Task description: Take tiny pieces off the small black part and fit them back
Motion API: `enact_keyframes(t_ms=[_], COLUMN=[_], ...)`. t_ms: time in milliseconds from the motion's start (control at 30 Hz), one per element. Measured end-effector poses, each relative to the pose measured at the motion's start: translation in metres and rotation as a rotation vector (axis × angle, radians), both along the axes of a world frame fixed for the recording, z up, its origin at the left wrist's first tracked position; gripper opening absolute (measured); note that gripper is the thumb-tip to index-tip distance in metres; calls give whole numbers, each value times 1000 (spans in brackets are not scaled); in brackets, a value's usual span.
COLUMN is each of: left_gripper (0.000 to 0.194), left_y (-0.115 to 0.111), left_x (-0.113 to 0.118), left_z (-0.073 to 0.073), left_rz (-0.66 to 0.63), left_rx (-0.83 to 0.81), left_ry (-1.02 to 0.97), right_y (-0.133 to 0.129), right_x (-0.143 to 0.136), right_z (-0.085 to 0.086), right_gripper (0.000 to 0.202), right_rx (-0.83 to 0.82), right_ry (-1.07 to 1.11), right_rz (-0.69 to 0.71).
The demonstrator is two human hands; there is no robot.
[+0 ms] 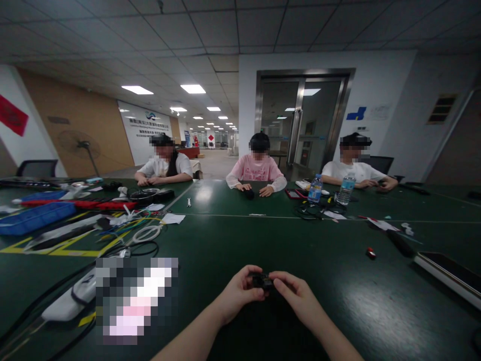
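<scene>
Just above the near part of the dark green table [210,250], a small black object [266,282] is held between my two hands. It looks like a little device or box with a brownish patch on top; its exact kind is too small to tell. My left hand [240,293] is closed on its left side, thumb in front and fingers behind. My right hand [295,293] pinches its right end with thumb and fingertips. Part of the object is hidden by my fingers.
Left are a white power strip [71,296], cables [146,233], a blue tray [37,218] and a pixelated bright item [139,301]. Right are a small red item [371,253] and a dark-topped slab [451,276]. Two bottles [314,189] and a wrench [189,202] stand farther off. Three people sit opposite.
</scene>
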State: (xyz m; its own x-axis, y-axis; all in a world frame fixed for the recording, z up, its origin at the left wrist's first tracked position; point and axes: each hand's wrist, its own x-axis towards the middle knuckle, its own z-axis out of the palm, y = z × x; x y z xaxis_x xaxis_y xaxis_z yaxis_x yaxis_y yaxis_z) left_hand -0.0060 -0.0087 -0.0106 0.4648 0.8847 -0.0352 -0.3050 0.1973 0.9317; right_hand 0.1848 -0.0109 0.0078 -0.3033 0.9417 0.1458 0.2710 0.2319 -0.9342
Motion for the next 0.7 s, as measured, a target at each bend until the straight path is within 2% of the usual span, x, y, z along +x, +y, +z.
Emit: enact_keyframes(t_ms=[267,700], left_gripper=[44,41], left_y=[2,1], left_x=[-1,-2], left_z=[-5,-2], left_rz=[-15,-19], left_rx=[13,3], left_ry=[-19,-5], right_y=[1,-1], right_x=[1,1], right_z=[-2,2], right_gripper=[39,35], right_rx=[-46,-47], right_ry=[26,55], right_rz=[-7,26])
